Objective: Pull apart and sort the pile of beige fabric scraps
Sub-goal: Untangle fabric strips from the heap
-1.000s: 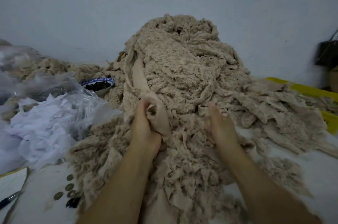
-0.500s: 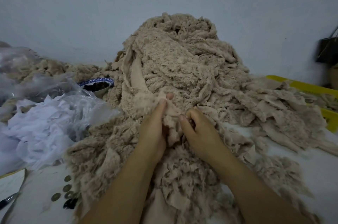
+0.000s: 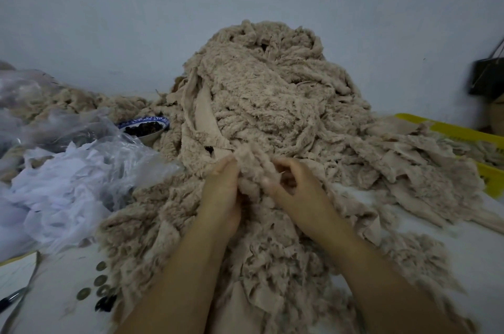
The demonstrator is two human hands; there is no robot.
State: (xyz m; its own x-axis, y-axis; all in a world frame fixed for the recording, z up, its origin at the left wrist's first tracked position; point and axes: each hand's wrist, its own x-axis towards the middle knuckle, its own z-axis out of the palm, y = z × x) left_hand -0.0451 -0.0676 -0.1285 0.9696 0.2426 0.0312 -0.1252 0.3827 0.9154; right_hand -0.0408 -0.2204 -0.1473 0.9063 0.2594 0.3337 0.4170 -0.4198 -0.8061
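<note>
Head view: at the near foot of the pile (image 3: 267,99), our right hand (image 3: 297,194) is curling round a blurred scrap (image 3: 249,170). Our left hand (image 3: 221,192) is touching it with its fingertips hidden, so we cannot tell its grip.

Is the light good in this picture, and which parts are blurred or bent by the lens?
Head view: the light is dim, flat and bluish, with no hard shadows; the right hand and the right forearm are motion-blurred, the left hand is sharper; the big pile of beige fluffy fabric scraps is fairly sharp; the wide lens seems to stretch the arms toward the bottom edge.
</note>
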